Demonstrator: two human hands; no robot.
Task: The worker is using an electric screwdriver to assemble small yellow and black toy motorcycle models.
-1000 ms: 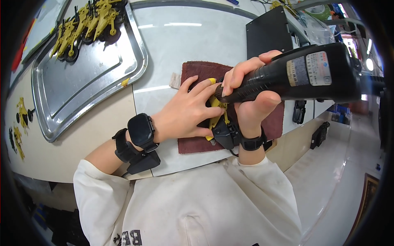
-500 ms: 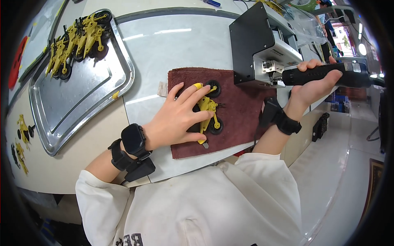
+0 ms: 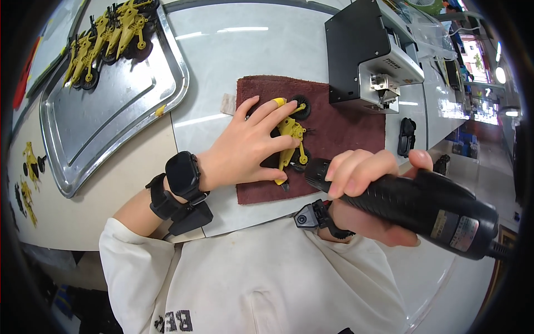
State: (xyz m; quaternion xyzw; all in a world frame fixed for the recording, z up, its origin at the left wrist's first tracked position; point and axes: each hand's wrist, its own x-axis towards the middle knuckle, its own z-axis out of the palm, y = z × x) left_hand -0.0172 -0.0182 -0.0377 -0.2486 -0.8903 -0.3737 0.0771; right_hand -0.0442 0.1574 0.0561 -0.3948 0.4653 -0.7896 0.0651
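On the brown cloth (image 3: pixel 345 128) lies a small yellow toy vehicle (image 3: pixel 289 131) with black wheels. My left hand (image 3: pixel 239 142) holds it from its left side, with thumb and fingers spread along the yellow body; part of the toy is hidden beneath them. A black electric screwdriver (image 3: pixel 411 209) is gripped in my right hand (image 3: pixel 361 172), its cord end pointing to the lower right. The tool's front end is at the toy's near wheel, and its bit is hard to make out.
A black box-shaped screw feeder (image 3: pixel 356 55) with a metal outlet stands behind the cloth's right side. At the left, a metal tray (image 3: pixel 119 119) bears several yellow toys (image 3: pixel 108 42). More yellow pieces (image 3: pixel 28 203) lie at the far left edge. A black object (image 3: pixel 406 136) rests right of the cloth.
My right hand has drawn the screwdriver away from the feeder's outlet, toward me and left, over to the toy. My left hand stays on the toy. The whole view has shifted slightly.
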